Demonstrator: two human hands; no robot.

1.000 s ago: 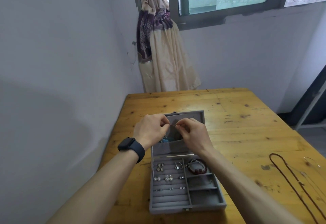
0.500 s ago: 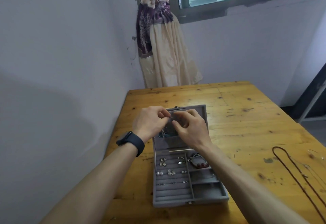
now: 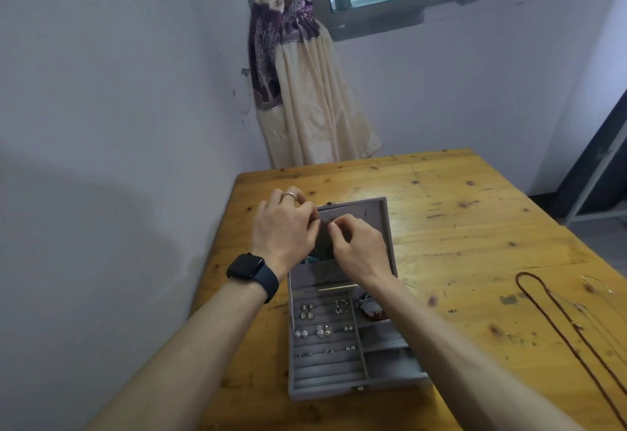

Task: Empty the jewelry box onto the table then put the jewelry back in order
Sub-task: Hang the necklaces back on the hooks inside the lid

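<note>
An open grey jewelry box (image 3: 393, 368) sits on the wooden table (image 3: 475, 234), its lid (image 3: 373, 213) standing up at the back. Several earrings (image 3: 322, 330) lie in the ring rows on the left, and a red bead bracelet (image 3: 373, 315) fills a right compartment. Something blue (image 3: 314, 258) shows in the lid pocket. My left hand (image 3: 285, 230) and my right hand (image 3: 356, 247) meet in front of the lid, both pinching a thin chain (image 3: 325, 222) between their fingertips. Most of the chain is hidden.
A long reddish-brown cord necklace (image 3: 556, 322) and a fine pale chain (image 3: 593, 286) lie on the table to the right. A wall runs close along the table's left edge. A tied curtain (image 3: 305, 98) hangs behind the far edge.
Both hands stayed pinched together at the lid, shifting slightly left and up. The camera view tipped, so the box sits lower and nearer in frame.
</note>
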